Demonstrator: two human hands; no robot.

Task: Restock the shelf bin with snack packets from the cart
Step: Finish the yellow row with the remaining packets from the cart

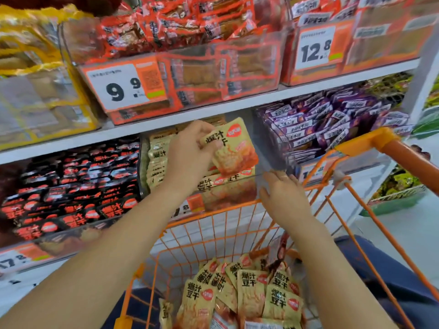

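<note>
Black packets [71,193] on the far left, untouched. Left hand [190,157], grip pinching one yellow packet [234,148] over the clear shelf bin [232,186], about to drop it. Best laid flat on the stack already inside, label up, edges squared, clear of the front wall. Right hand [285,198], grip released, fingers straight against the bin's corner, steadying. Below, orange cart [392,143] with roughly ten more yellow packets [251,295]; exact count hidden by overlap. Two hands, one packet in transit.

Left grip [190,150] pinching, right grip [282,193] flat.
</note>
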